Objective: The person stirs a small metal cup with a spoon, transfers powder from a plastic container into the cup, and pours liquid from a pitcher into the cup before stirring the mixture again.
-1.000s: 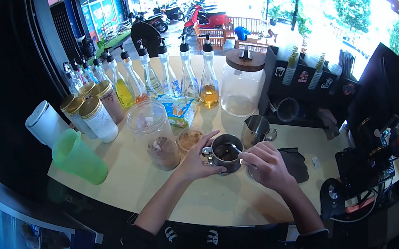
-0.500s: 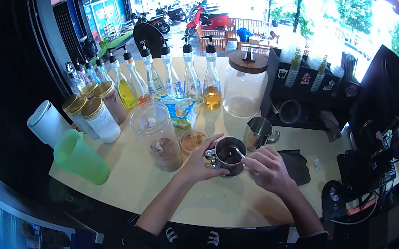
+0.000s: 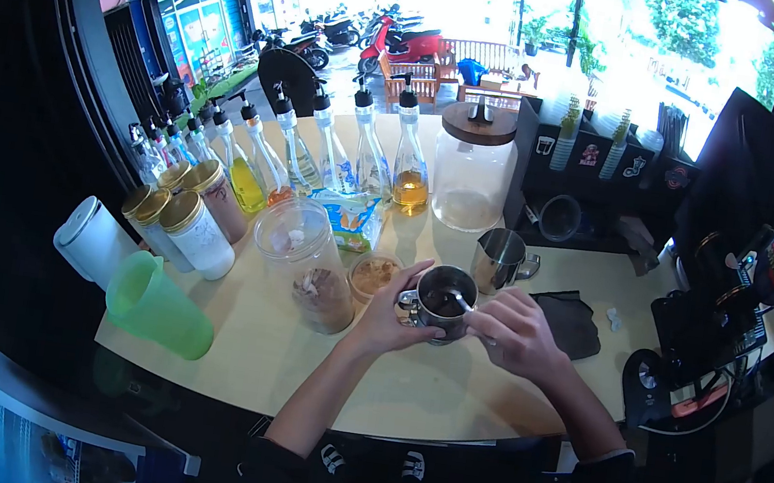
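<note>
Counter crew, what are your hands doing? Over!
Left hand steadying metal cup. Right hand gripping spoon, its end inside. Second metal pitcher close behind. Over.

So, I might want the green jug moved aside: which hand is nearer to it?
Left. The left hand is around the cup, beyond the jar from the jug; the right hand is farther off, gripping a utensil dipped into the cup.
</note>
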Demonstrator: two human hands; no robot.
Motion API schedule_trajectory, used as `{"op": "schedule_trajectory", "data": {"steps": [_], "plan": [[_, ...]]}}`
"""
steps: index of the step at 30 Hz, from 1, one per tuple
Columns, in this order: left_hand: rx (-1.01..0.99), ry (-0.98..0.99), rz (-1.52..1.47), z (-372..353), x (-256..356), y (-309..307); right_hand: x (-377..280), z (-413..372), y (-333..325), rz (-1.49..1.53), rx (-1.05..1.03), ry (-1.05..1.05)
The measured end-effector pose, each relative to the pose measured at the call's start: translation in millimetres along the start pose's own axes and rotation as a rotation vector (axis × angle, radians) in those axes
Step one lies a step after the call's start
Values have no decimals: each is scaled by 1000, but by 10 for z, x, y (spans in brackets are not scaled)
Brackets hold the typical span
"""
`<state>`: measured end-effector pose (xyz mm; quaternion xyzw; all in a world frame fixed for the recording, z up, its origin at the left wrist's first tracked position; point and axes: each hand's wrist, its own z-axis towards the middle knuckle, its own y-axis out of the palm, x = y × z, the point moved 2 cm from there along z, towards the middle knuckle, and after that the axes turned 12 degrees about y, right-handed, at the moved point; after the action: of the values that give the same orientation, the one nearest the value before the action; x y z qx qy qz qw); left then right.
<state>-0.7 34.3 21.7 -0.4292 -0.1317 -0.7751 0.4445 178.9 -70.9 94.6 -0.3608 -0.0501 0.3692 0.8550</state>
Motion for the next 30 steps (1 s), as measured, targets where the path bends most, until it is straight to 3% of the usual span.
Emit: {"op": "schedule_trajectory", "data": {"steps": [11, 30], "plan": [[-3, -1, 33, -1, 14, 6, 17, -49, -27, 6, 14, 121], [-11, 3, 45, 3, 14, -3, 29, 3, -138, -10, 20, 118]]}}
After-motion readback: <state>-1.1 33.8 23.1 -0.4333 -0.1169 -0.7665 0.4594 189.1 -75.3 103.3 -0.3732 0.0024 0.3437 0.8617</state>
